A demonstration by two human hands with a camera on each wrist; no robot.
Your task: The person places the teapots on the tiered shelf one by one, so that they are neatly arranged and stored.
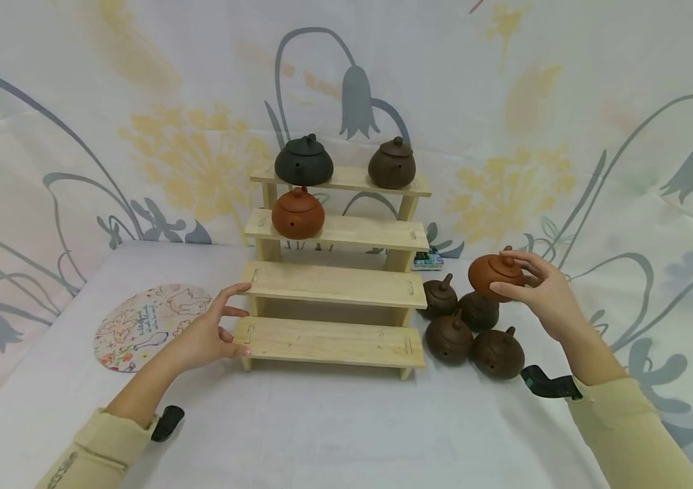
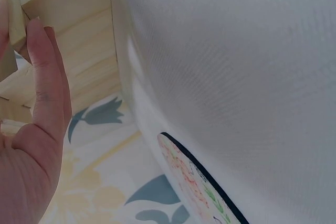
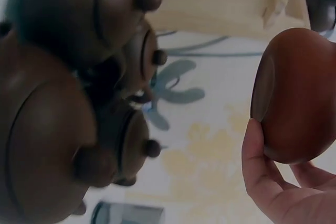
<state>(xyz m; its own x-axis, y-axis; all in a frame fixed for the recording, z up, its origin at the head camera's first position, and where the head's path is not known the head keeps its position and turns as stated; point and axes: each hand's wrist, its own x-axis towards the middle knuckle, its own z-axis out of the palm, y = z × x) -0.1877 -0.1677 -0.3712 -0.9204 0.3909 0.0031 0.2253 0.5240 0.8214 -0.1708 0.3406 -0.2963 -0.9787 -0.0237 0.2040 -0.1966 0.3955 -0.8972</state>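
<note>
An orange teapot (image 1: 490,277) was held up near dark teapots (image 1: 448,339), gripped by the right hand (image 1: 541,293); the rack (image 1: 334,282) was touched by the straight-fingered left hand (image 1: 212,334). Shelving seemed underway, level carrying apparently required.

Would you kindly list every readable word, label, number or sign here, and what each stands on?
Nothing reads with certainty.
Round mat: blue lettering, too small to read.
Left sleeve: dark lettering at the picture's lower edge, too unclear to quote.
Small colourful item by the shelf: any print is too small to tell.
</note>
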